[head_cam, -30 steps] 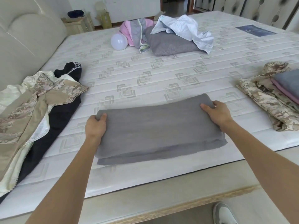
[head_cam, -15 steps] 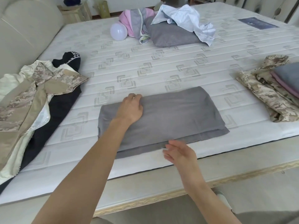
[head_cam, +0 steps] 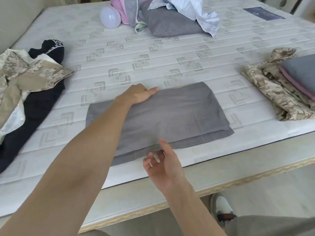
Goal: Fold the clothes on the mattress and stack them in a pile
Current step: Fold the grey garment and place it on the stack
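Note:
A grey cloth (head_cam: 179, 114) lies folded into a long rectangle near the front edge of the white mattress (head_cam: 153, 53). My left hand (head_cam: 138, 94) reaches across it and grips its far edge near the middle, thumb lying along the fold. At the cloth's near edge my right hand (head_cam: 162, 162) hovers with fingers spread and loose, the forefinger touching the hem. A folded pile (head_cam: 300, 74) of grey and pink pieces rests on a camouflage garment (head_cam: 279, 96) at the right. Unfolded clothes lie at the left: a camouflage jacket (head_cam: 25, 77) over a dark garment (head_cam: 37, 108).
At the back of the mattress a heap holds a grey pillow-like piece (head_cam: 170, 26), a pale blue garment (head_cam: 192, 9) and a pink one (head_cam: 119, 4), beside a white bulb (head_cam: 110, 17). The padded headboard stands left. My shoe (head_cam: 221, 208) shows below the bed frame.
Both hands left the cloth's two ends. The left hand went to the middle of the far edge and the right hand came down to the near edge. The view moved closer.

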